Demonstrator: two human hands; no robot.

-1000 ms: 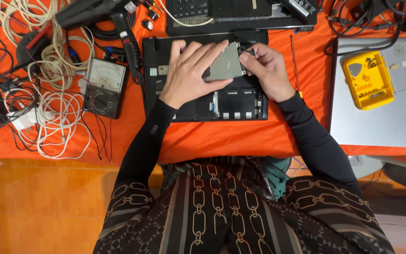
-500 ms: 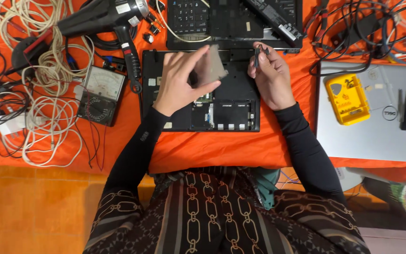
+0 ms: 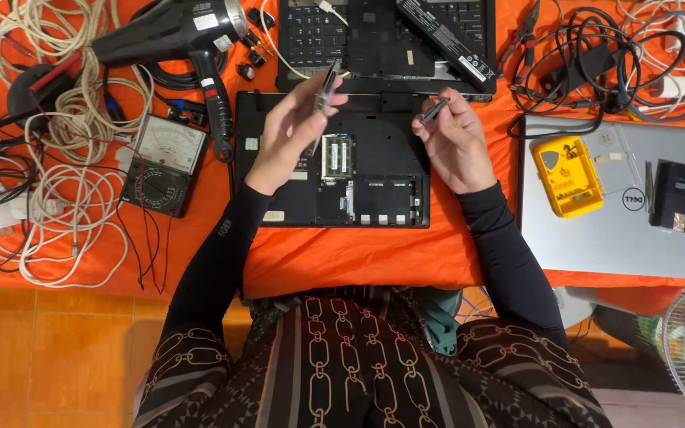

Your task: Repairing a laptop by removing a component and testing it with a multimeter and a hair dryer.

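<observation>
An upturned black laptop [image 3: 382,170] lies on the orange cloth with its underside open, a green memory module [image 3: 337,155] showing in the bay. My left hand [image 3: 288,135] holds a thin grey cover plate [image 3: 327,85] on edge above the laptop's back left. My right hand [image 3: 455,139] hovers over the laptop's back right and pinches a small dark tool or part [image 3: 434,108]; I cannot tell which.
A second black laptop with a battery [image 3: 442,38] on it lies behind. A silver laptop [image 3: 620,230] at right carries a yellow meter [image 3: 568,175] and a black box [image 3: 682,196]. On the left: heat gun [image 3: 170,33], analogue multimeter [image 3: 162,164], white cable coils [image 3: 65,206]. Black cables and pliers are at the back right.
My left hand has lifted the grey plate off the laptop's bay and turned it on edge, uncovering the memory module. My right hand has drawn back to the right with its small piece.
</observation>
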